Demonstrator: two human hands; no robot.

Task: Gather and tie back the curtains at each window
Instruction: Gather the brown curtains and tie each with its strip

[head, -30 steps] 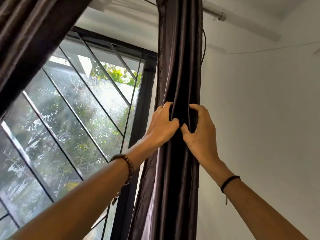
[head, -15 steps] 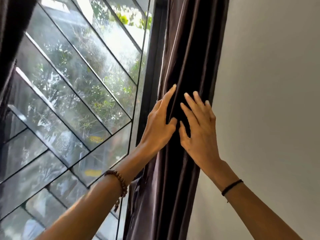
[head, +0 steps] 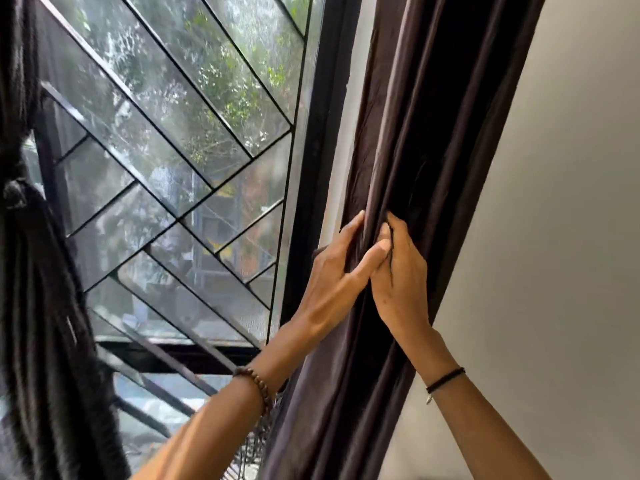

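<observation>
The curtain (head: 419,161) is dark brown, its folds streaked with a mauve sheen. The tied curtain (head: 38,323) at far left looks black. The frame (head: 313,168) is black, the grille (head: 211,187) black lines in a herringbone pattern, green leaves (head: 221,84) beyond. The right wall (head: 571,237) is pale grey. My left wrist wears brown beads (head: 258,386), my right a black cord (head: 445,377).

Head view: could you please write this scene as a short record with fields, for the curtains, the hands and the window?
right curtain: dark brown, gathered in long folds beside the window frame, no tie visible
left curtain: dark, knotted at the picture's left edge
left hand: grips a fold of the right curtain
right hand: fingers curled into the same folds
window: glass behind diagonal black bars
wrists: bead bracelet left, black cord right
</observation>
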